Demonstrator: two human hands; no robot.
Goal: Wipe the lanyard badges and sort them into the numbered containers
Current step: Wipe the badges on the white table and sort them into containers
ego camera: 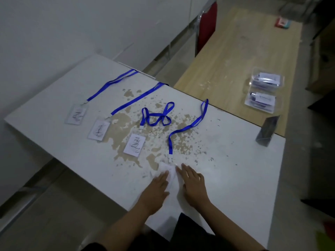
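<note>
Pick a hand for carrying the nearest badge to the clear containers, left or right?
Right, probably. The right hand lies flat beside the nearest badge, and the clear containers sit on the wooden table to the far right. The left hand would have to cross over.

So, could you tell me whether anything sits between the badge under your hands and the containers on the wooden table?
Nothing visible blocks the way from the badge to the clear containers; the dark prism-shaped stand near the white table's edge sits right of that path.
</note>
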